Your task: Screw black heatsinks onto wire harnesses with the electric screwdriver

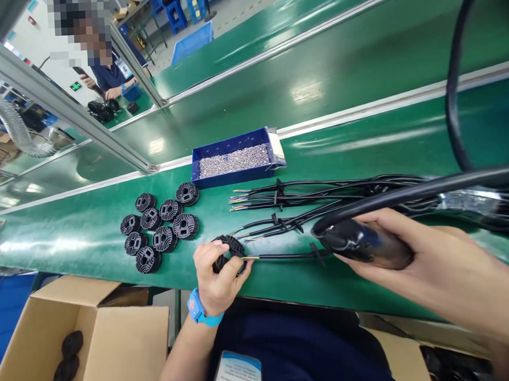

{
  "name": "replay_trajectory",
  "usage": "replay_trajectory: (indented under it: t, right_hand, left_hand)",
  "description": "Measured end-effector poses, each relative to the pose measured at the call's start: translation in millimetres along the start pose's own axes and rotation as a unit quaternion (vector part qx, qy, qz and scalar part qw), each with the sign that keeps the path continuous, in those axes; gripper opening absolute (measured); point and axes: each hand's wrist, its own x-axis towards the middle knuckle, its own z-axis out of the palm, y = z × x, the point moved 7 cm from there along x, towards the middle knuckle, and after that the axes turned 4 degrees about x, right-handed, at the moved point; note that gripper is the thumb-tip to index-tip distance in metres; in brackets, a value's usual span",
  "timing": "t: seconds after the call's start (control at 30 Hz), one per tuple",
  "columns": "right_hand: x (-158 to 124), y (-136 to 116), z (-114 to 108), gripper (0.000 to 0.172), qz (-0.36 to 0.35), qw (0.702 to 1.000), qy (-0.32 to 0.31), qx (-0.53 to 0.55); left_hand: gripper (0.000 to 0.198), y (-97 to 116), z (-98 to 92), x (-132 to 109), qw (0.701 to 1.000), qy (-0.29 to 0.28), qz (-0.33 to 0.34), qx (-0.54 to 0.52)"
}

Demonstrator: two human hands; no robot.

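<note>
My left hand [218, 272], with a blue wrist strap, is closed around a round black plastic part [235, 247] at the near side of the bench. A black cable [287, 256] with a thin yellow wire at its end reaches this part beside my thumb. My right hand [405, 256] grips a dark cylindrical power tool [368, 244] with a thick black cord; its tip is hidden. Several similar round black parts [165, 239] with grooved faces lie to the left. Several black cables [306, 199] with bared coloured wire ends lie beyond my hands.
A blue bin [232, 177] of small metal pieces stands at the bench's back rail. A cardboard box [130, 345] holding black parts is at lower left. Across the bench, beyond a metal post [84, 122], a co-worker [112, 73] handles dark parts. The tool's cord [452, 106] hangs at right.
</note>
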Motion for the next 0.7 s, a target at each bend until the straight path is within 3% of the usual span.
replay_trajectory:
  t: [0.13, 0.4, 0.7]
  right_hand:
    - [1, 6, 1, 0.037, 0.028, 0.999, -0.01, 0.013]
    - [2, 20, 11, 0.048, 0.017, 0.999, -0.044, 0.017]
    - [6, 19, 5, 0.052, 0.003, 1.0, -0.003, -0.008]
  left_hand:
    - [0.025, -1, -1.2, -1, 1.0, -0.002, -0.004, 0.008]
    - [0.022, -4, 2.0, -2, 1.0, -0.003, -0.007, 0.028]
    - [0.015, -2, 2.8, -5, 0.999, -0.017, -0.005, 0.029]
